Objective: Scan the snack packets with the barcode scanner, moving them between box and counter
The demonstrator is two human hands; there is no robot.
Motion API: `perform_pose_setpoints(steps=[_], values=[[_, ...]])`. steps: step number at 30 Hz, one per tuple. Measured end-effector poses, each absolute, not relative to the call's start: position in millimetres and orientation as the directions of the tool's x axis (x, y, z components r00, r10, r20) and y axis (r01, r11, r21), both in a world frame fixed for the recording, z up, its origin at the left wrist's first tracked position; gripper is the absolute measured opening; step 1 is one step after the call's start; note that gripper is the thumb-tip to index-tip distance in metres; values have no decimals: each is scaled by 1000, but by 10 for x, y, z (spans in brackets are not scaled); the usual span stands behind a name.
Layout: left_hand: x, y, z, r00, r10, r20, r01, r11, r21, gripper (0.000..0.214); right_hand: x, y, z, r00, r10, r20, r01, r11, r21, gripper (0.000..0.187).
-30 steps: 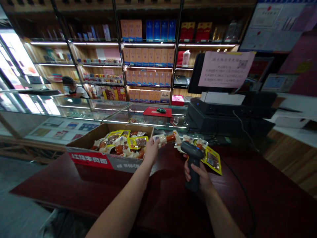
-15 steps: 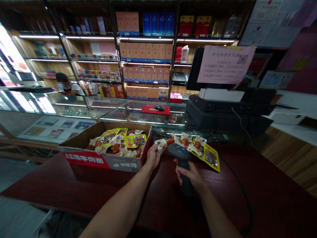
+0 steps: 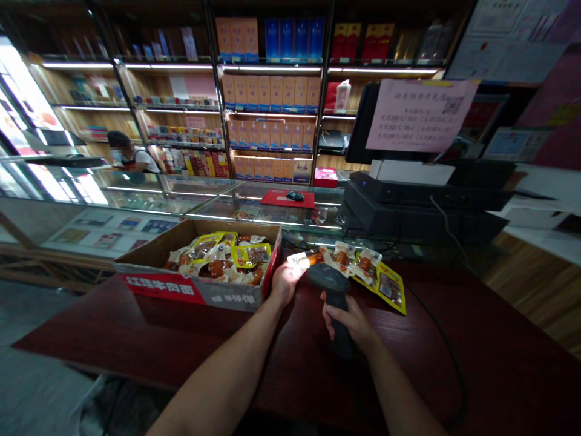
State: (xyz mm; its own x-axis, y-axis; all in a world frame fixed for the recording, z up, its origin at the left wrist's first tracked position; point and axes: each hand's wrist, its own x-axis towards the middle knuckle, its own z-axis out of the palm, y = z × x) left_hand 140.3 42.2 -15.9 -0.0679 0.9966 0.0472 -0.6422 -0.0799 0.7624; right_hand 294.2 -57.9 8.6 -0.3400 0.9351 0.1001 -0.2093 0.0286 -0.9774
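Note:
My right hand (image 3: 347,318) grips the handle of a dark barcode scanner (image 3: 333,284), its head pointing forward and left. Between the fingers of my left hand (image 3: 285,283) is the near end of a snack packet (image 3: 313,258) with brown food inside, brightly lit by the scanner's light. Just left of that hand stands an open cardboard box (image 3: 236,298) heaped with similar clear and yellow packets (image 3: 218,257). Beyond the scanner, to the right, more packets (image 3: 365,261) lie on the table, one a yellow pouch (image 3: 391,289) near the cable.
A cable (image 3: 438,333) curves over the dark red table (image 3: 181,348). Behind it are a glass counter (image 3: 218,209) with a mouse (image 3: 295,195) on a red pad, and a monitor (image 3: 363,127) above a black cash drawer (image 3: 385,212). Another person (image 3: 140,160) is at far left.
The scanner's light has come on and now shines on the packet in my left hand. The view has shifted slightly; both hands keep nearly the same place.

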Motion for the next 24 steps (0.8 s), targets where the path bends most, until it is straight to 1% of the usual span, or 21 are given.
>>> perform_pose_setpoints(steps=[2, 5, 9, 12, 15, 17, 20, 22, 24], values=[[1397, 432, -167, -48, 997, 59, -645, -76, 761, 29, 2940, -575, 78, -341, 934, 105, -210, 33, -977, 33], [1381, 457, -186, -39, 998, 52, -690, -65, 721, 29, 2941, -573, 70, -336, 935, 114, -215, 42, -976, 33], [1366, 471, -206, -64, 998, 24, -725, -63, 686, 30, 2955, -568, 41, -329, 936, 128, -232, 51, -971, 32], [1374, 458, -196, -101, 993, -62, -756, -36, 653, 36, 2982, -560, 39, -303, 945, 126, -275, 40, -961, 36], [1394, 451, -168, -136, 978, -157, -799, -14, 602, 43, 3030, -568, 115, -219, 972, 84, -309, 13, -951, 44], [1410, 471, -156, -156, 962, -226, -827, -2, 562, 44, 3082, -583, 209, -149, 987, 63, -326, 11, -945, 46], [1454, 565, -172, -184, 927, -328, -847, 20, 532, 41, 3191, -610, 360, -70, 995, 66, -338, 39, -940, 39], [1515, 666, -196, -236, 896, -376, -829, 17, 559, 37, 3274, -624, 440, -52, 996, 74, -319, 54, -946, 29], [1609, 777, -216, -291, 879, -378, -801, -8, 599, 32, 3351, -636, 497, -54, 995, 86, -290, 66, -955, 29]])
